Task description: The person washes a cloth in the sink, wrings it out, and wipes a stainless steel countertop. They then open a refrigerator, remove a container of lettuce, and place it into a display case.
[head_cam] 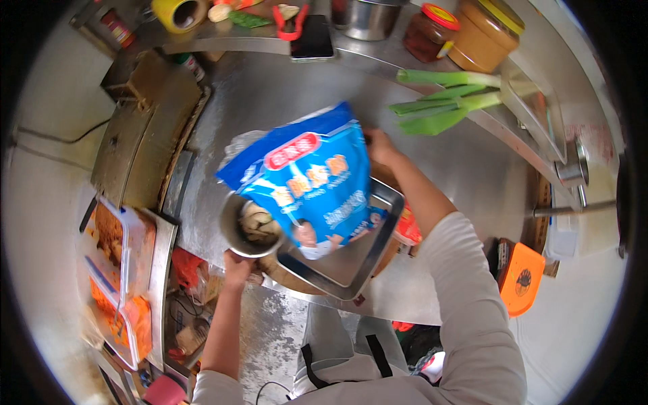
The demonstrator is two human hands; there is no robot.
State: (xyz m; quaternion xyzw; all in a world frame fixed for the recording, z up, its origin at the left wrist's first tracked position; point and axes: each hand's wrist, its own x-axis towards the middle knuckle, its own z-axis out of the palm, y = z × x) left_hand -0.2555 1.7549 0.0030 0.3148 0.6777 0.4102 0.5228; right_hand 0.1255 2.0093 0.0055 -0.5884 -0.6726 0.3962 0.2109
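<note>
My right hand (380, 147) grips the lower end of a blue plastic food packet (319, 177), which bears writing and is tilted over the worktop. The packet's dark blue top edge points left, towards a metal bowl (226, 223). Pale pieces of food (259, 223) lie in this bowl, partly hidden by the packet. My left hand (238, 268) holds the bowl at its near rim. Under the packet, a rectangular steel tray (349, 288) rests on a round wooden board (288, 281); the packet covers much of the tray. Clear plastic wrap (243, 142) shows behind the packet.
Leeks (445, 101) jut over the back right of the steel worktop (283, 81). A phone (312, 38), jars (430, 33) and a steel pot (369, 20) stand along the back shelf. Food tubs (121, 248) are at left, an orange cleaver-like board (524, 278) at right.
</note>
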